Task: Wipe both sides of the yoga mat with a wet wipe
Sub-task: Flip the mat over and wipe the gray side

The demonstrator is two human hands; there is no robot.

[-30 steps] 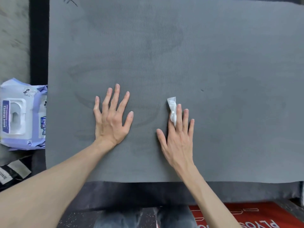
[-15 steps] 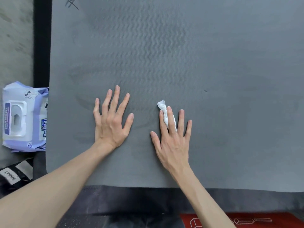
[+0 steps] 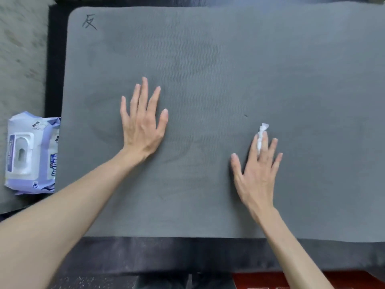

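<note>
One large grey yoga mat with a fine wavy ribbed texture lies flat and fills most of the view, its rounded far-left corner carrying a handwritten dark mark. Faint darker curved streaks show across its middle, and a tiny dark speck sits right of centre. A small crumpled white wet wipe lies on the mat's right-centre area, pinned under the right hand; a twisted tip of the wipe pokes out beyond the fingertips and a strip of it shows between two fingers. That hand is spread flat, palm down, fingers splayed, pressing the wipe against the mat rather than closing around it. The left hand rests well apart from it, to the left of the mat's centre, also open and flat, palm down with fingers fanned, holding nothing. Both bare forearms reach in from the near edge. The mat sits on a darker black underlayer that shows as a strip along its left side and near edge. Just beside the mat's left edge lies a soft lilac and white pack of wet wipes with a white plastic flip lid, resting partly on a pale grey carpet. At the near right, a red surface peeks in at the frame's bottom edge.
</note>
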